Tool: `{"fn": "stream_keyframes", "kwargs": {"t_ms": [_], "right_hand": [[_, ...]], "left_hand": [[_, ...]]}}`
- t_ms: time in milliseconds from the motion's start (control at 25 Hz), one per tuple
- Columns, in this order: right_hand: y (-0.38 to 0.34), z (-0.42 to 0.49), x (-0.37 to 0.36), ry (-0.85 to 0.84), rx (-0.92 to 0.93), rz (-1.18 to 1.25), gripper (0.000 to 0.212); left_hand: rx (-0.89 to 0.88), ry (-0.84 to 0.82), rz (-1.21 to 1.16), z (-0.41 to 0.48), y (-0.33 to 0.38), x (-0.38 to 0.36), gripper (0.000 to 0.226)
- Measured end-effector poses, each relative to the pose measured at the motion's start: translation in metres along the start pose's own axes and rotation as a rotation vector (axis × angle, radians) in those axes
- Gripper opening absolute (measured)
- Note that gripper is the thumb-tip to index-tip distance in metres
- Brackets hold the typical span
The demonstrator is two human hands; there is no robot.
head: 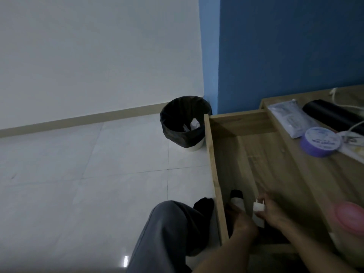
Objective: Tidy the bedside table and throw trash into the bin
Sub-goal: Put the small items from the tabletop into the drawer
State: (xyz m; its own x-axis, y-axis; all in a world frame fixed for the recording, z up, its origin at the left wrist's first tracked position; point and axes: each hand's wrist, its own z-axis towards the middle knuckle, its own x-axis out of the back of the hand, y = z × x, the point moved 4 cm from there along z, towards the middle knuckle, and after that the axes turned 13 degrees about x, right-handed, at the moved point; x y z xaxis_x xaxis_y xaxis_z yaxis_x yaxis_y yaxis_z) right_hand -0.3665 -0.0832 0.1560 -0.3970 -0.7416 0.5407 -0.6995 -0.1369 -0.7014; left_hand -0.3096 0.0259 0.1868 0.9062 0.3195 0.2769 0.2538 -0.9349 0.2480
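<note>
My right hand (275, 213) at the near end of the open drawer (211, 164), thumb and fingers pinching a white charger plug (259, 207) — my left hand (242, 223) beside it, low in that drawer, fingers in shadow, grip I cannot tell, black-lined bin (185, 123) just past the far end.

Right hand (272, 211) pinches white charger (258, 207) at drawer (246, 154)

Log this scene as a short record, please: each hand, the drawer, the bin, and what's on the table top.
right hand: holds white charger plug over the drawer
left hand: reaches into drawer; grip unclear
drawer: open, wooden
bin: on floor, black liner, white scraps inside
table top: purple round container, plastic packet, black roll, pink round item
</note>
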Motion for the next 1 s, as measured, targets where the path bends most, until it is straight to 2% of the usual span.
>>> {"fn": "stream_keyframes", "kwargs": {"t_ms": [80,200,280,360,440,560,720,800,880,960,1000], "right_hand": [[0.002,0.000,-0.005,-0.050,-0.031,0.013,0.021],[-0.002,0.000,-0.011,-0.121,0.021,-0.052,0.040],[-0.004,-0.001,-0.010,-0.128,0.032,-0.076,0.047],[-0.009,-0.003,-0.005,-0.108,0.059,-0.044,0.051],[-0.031,-0.012,0.018,0.030,0.147,-0.021,0.048],[-0.068,-0.050,0.073,0.400,0.314,-0.015,0.032],[-0.098,-0.107,0.148,0.787,0.424,0.023,0.027],[-0.092,-0.112,0.182,0.987,0.440,0.086,0.029],[-0.075,-0.100,0.209,1.064,0.377,0.071,0.032],[-0.062,-0.088,0.224,1.030,0.323,-0.009,0.032],[-0.061,-0.082,0.225,1.007,0.336,-0.050,0.032]], "left_hand": [[-0.012,0.039,-0.018,0.007,0.004,-0.001,0.095],[-0.013,0.136,0.263,0.019,0.001,-0.004,0.100],[-0.052,0.151,0.256,0.021,0.002,-0.005,0.085],[-0.172,0.230,0.242,0.005,0.015,0.005,0.071],[-0.300,0.342,0.305,-0.020,0.039,0.012,0.068],[-0.610,0.469,0.354,-0.074,0.085,0.006,0.056],[-0.981,0.297,0.139,-0.127,0.115,-0.028,0.043],[-1.083,0.131,0.189,-0.141,0.120,-0.051,0.039],[-1.109,0.049,0.461,-0.143,0.117,-0.079,0.052],[-1.167,0.150,0.706,-0.138,0.115,-0.097,0.065],[-1.183,0.199,0.750,-0.134,0.115,-0.099,0.069]]}}
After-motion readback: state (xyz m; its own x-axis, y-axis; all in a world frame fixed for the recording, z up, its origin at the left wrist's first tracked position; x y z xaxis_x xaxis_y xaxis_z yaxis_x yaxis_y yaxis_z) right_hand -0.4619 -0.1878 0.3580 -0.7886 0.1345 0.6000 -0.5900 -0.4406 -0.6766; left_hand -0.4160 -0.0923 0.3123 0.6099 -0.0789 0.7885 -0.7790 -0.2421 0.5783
